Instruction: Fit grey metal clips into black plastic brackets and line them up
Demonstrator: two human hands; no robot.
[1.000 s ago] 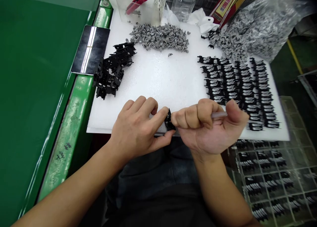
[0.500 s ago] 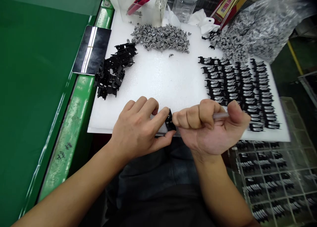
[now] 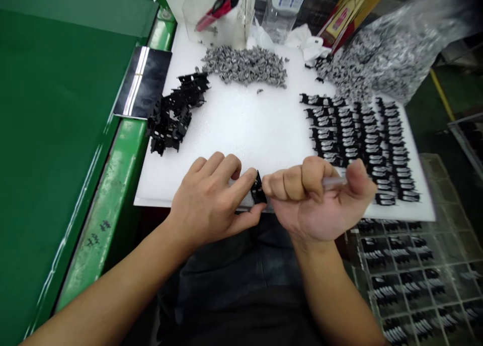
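Near the front edge of the white foam board (image 3: 241, 130), my left hand (image 3: 211, 200) pinches a small black plastic part (image 3: 258, 189) between thumb and forefinger. My right hand (image 3: 320, 200) is closed, palm up, around a thin translucent stick-like tool (image 3: 334, 182). Its far end is hidden behind the curled fingers, which sit right beside the black part. A pile of black parts (image 3: 173, 114) lies at the board's left. Small grey curved pieces (image 3: 245, 67) are heaped at the back. On the right stand rows of black parts with grey pieces fitted (image 3: 350, 135).
A clear plastic bag (image 3: 392, 49) of grey pieces slumps at the back right. Behind the heap are a clear box with a red-handled tool (image 3: 217, 9) and a bottle (image 3: 283, 9). A dark tablet-like plate (image 3: 143, 82) rests on the green rail (image 3: 113, 185). A divided tray (image 3: 411, 265) sits lower right.
The view has shifted slightly, so the board and its piles appear a little lower. Both hands keep the same grip and position around the black part.
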